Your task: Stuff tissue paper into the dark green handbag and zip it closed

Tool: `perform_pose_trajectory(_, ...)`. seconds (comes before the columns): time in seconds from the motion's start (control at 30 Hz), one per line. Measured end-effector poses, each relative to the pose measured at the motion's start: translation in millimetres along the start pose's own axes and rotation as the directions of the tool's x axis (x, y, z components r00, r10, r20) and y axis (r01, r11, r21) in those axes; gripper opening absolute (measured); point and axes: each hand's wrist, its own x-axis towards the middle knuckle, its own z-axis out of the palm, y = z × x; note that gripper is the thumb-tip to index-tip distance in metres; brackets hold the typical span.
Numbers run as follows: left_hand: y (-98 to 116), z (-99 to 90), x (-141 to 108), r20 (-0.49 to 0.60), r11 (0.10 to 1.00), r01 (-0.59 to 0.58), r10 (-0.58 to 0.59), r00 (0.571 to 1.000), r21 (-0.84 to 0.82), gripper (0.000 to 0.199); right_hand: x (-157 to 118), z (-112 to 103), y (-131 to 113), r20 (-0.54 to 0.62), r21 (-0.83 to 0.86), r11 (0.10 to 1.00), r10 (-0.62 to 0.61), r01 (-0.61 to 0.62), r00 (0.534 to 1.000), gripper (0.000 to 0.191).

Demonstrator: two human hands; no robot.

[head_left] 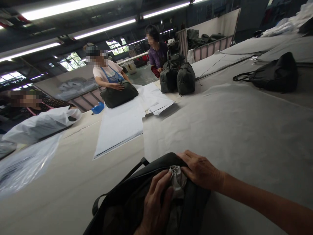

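Observation:
A dark bag (146,176) lies open at the bottom centre, its strap loop sticking out on the left. My right hand (201,169) grips the bag's upper right edge, with its fingers bent over the dark fabric. Inside the opening, my left hand (157,199) has its fingers partly curled beside crumpled whitish paper (178,179). The fingertips meet the paper's left edge. The lower part of the left hand runs off the bottom of the frame.
Pale sheeting (232,130) covers the table. White sheets (122,124) lie beyond the bag, and clear plastic (29,163) is at left. Three people stand across the table; one touches a dark bag (119,94). More dark bags (186,78) stand near another person; one (276,73) lies at right.

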Motion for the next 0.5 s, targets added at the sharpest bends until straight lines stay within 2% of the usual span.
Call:
perform_pose_trajectory(0.1, 1, -0.7, 4, 0.048, 0.999, 0.010, -0.007, 0.999, -0.047, 0.035, 12, -4, -1, 0.086, -0.193, 0.979, -0.052, 0.067, 0.995, 0.025)
perform_pose_trajectory(0.2, -1, -1.2, 3, 0.101, 0.998, 0.035, -0.029, 0.995, -0.059, 0.038, 19, -2, 1, 0.089, -0.303, 0.940, -0.137, 0.158, 0.987, 0.014)
perform_pose_trajectory(0.27, -2, -2.8, 3, 0.136, 0.999, 0.004, 0.003, 0.991, -0.053, 0.041, 20, 2, 2, 0.077, -0.358, 0.912, -0.186, 0.201, 0.980, 0.011)
perform_pose_trajectory(0.4, 0, -6.1, 7, 0.198, 0.999, -0.047, 0.045, 0.979, 0.004, 0.048, 22, 8, 10, 0.055, -0.424, 0.858, -0.295, 0.290, 0.954, 0.010)
perform_pose_trajectory(0.5, 0, -3.7, 8, 0.239, 0.998, -0.025, 0.011, 0.971, 0.055, 0.043, 24, 10, 17, -0.019, -0.388, 0.834, -0.434, 0.394, 0.901, 0.016)
